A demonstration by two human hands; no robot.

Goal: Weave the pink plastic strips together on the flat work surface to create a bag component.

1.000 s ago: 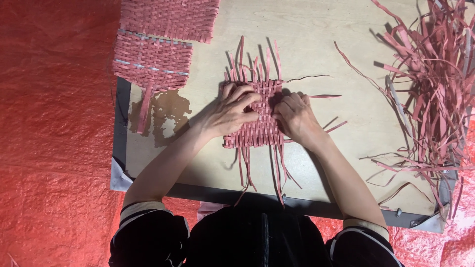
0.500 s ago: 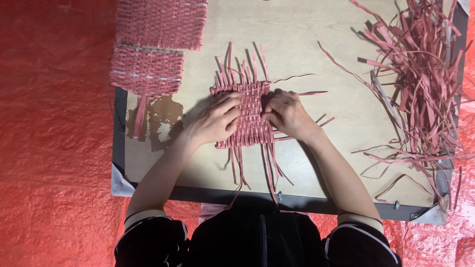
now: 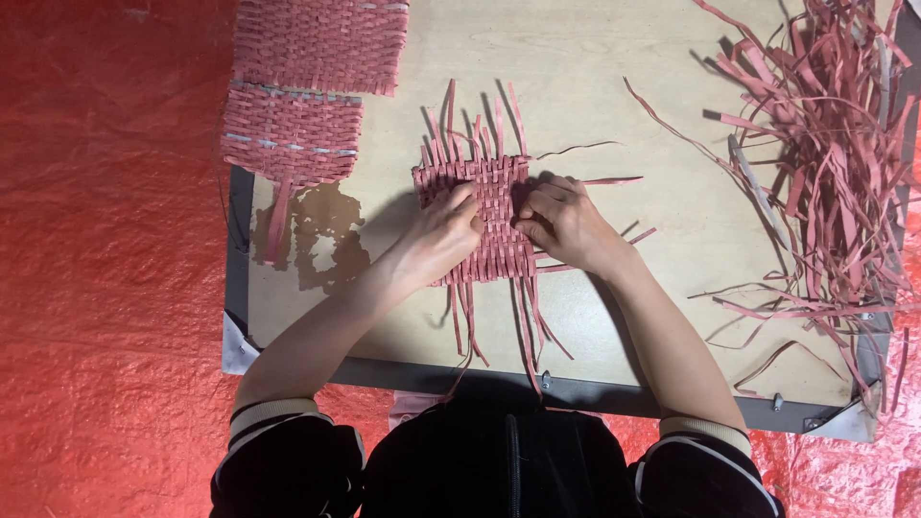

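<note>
- Lowest in the frame are your dark sleeves with pale cuffs, both forearms reaching up over the near edge of the worktop (image 3: 614, 58), a pale wooden board in a dark frame.
- Your left hand (image 3: 436, 240) lies on the half-woven pink mat (image 3: 489, 216) at the centre of the frame, palm down, fingers bent and pressing on the left part of the weave; whether it pinches a strip, you cannot tell.
- Your right hand (image 3: 566, 221) sits at the mat's right edge, fingers curled and pinching the weave there, close beside your left fingertips.
- The mat rests flat on the worktop, loose strip ends fanning out above it, trailing below it towards you, and a few poking out to the right.
- At the left of the board is a dark brown stain (image 3: 321, 235).
- Far right, a heap of loose pink strips (image 3: 825, 144) sprawls over the worktop's edge, well apart from your hands.
- Upper left, two finished woven panels (image 3: 307, 86) lie one above the other, partly overhanging the red sheet (image 3: 106, 259) that surrounds the board.
</note>
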